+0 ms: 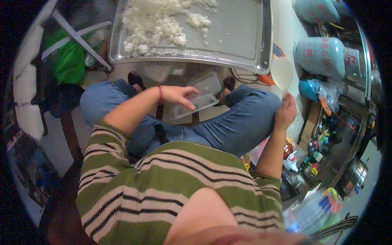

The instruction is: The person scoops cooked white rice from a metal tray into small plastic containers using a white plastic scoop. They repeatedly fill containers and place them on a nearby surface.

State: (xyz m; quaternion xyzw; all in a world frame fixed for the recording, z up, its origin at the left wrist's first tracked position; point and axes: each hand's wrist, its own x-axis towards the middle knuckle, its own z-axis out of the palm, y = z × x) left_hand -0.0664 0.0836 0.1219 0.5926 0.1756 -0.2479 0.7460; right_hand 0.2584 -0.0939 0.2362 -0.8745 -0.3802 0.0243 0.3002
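Note:
My left hand (pixel 177 96) is between my knees, its thumb and index finger spread at the edge of a clear plastic container (pixel 202 102); the other fingers are hidden. No firm grip on it shows. A second clear plastic container (pixel 209 83) lies just beyond. My right hand (pixel 286 111), beside my right knee, grips a pale rice paddle (pixel 282 73) by its handle, blade pointing away from me. In front of me a metal tray (pixel 190 57) bears cooked white rice (pixel 153 26), mostly heaped on its left part, with scattered grains to the right.
A folding stand's crossed legs (pixel 76 36) and a green bag (pixel 69 58) are at the left. Gas cylinders (pixel 321 56), a blue container with a plastic bag (pixel 309 88) and shelving with small items stand at the right. An orange object (pixel 265 79) is below the tray's right corner.

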